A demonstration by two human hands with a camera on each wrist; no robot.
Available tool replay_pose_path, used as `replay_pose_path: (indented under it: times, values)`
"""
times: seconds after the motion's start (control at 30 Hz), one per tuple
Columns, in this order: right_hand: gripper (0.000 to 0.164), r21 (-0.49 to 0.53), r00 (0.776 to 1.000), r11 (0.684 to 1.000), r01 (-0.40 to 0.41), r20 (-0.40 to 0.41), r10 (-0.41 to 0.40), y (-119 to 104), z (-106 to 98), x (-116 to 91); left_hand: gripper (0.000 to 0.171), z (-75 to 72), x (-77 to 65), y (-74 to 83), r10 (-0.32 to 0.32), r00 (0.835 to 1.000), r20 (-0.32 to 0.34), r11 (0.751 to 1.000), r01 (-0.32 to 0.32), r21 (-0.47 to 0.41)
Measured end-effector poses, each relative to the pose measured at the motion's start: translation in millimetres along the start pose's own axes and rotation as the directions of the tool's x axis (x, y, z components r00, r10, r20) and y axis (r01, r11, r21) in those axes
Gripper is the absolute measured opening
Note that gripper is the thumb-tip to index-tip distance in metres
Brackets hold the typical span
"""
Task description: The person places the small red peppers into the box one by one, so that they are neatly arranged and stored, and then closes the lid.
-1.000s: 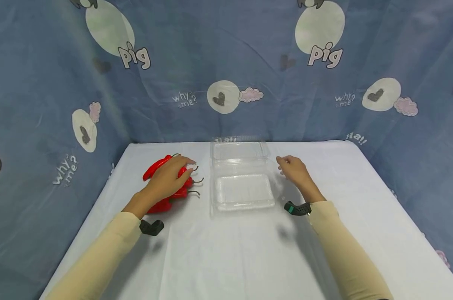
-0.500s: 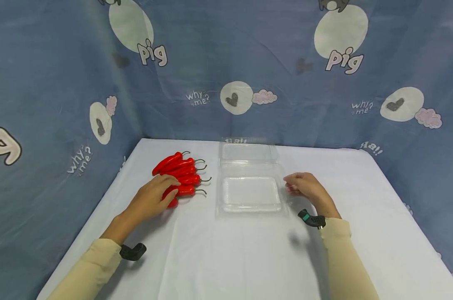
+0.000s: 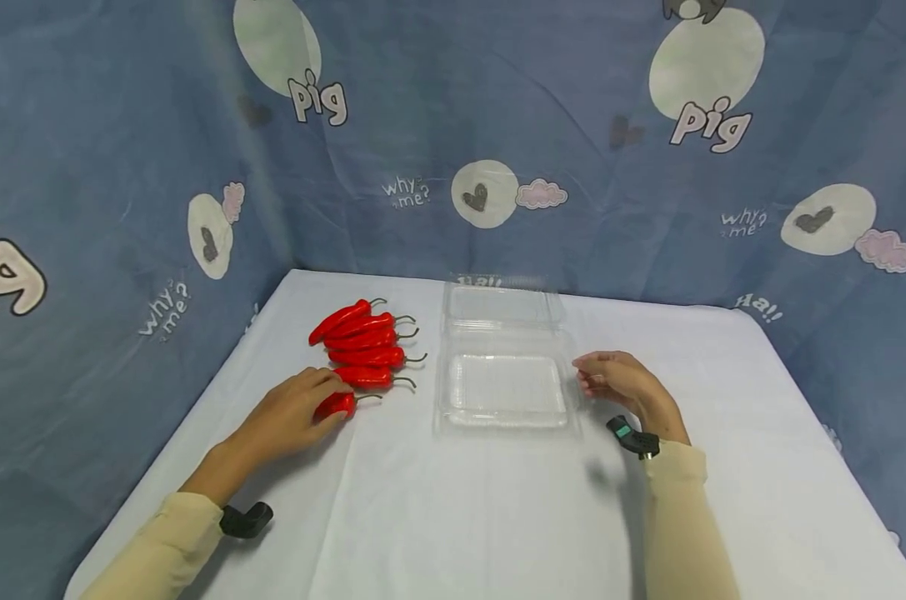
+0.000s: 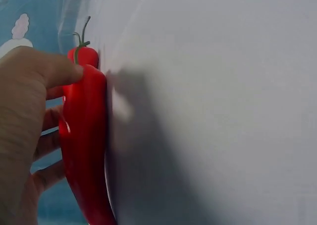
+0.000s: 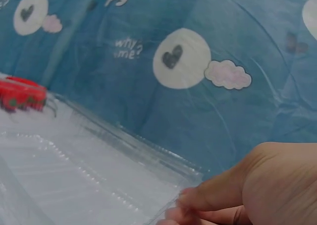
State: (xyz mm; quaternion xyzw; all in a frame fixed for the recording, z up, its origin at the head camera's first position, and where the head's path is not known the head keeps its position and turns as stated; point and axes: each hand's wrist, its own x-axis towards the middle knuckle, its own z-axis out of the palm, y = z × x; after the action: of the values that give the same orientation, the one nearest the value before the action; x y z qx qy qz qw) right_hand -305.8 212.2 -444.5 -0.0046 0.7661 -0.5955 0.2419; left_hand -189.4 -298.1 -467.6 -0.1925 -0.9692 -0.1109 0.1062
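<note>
In the head view, my left hand point(image 3: 287, 418) is at the nearest red chili pepper point(image 3: 335, 405) on the left of the table. In the left wrist view the thumb point(image 4: 64, 69) lies along the pepper's stem end, with the fingers curled behind its far side. Several more red chili peppers point(image 3: 370, 357) lie in a row beyond it, stems pointing right. A clear plastic clamshell container point(image 3: 507, 390) sits open at the middle, its lid point(image 3: 501, 305) folded back. At its right edge, my right hand point(image 3: 633, 385) pinches the rim between thumb and fingertips.
A white cloth covers the table point(image 3: 437, 508). Blue patterned fabric point(image 3: 392, 108) hangs behind and along the sides, right at the table's back edge. A black wrist camera point(image 3: 247, 520) sits below my left hand, another wrist camera point(image 3: 633, 437) below my right.
My left hand has moved from over the middle of the peppers toward me, onto the nearest one, uncovering the others. My right hand has come down to the container's right rim. The head view has shifted slightly.
</note>
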Motion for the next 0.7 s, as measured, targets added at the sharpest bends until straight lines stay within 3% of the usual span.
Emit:
replay_pose_path:
  times: [0.17,0.33,0.5,0.7]
  values:
    - [0.041,0.059,1.0,0.998,-0.009,0.014,0.008,12.5,-2.1,0.2,0.056,4.6,-5.5,0.4,-0.02,0.999,0.045,1.0,0.021,-0.001]
    - [0.041,0.103,1.0,0.994,-0.03,0.01,0.029,16.4,-5.3,1.5,0.058,4.7,-1.9,3.2,0.007,1.0,-0.015,1.0,-0.008,-0.022]
    - [0.042,0.085,0.999,0.996,-0.007,0.041,0.003,11.3,-6.9,4.9,0.057,-2.2,14.5,17.9,0.05,0.995,-0.081,0.996,-0.056,-0.075]
    - [0.038,0.088,0.998,0.996,0.003,0.063,-0.009,8.5,-8.1,4.3,0.056,-10.5,51.8,52.8,0.073,0.994,-0.086,0.987,-0.085,-0.139]
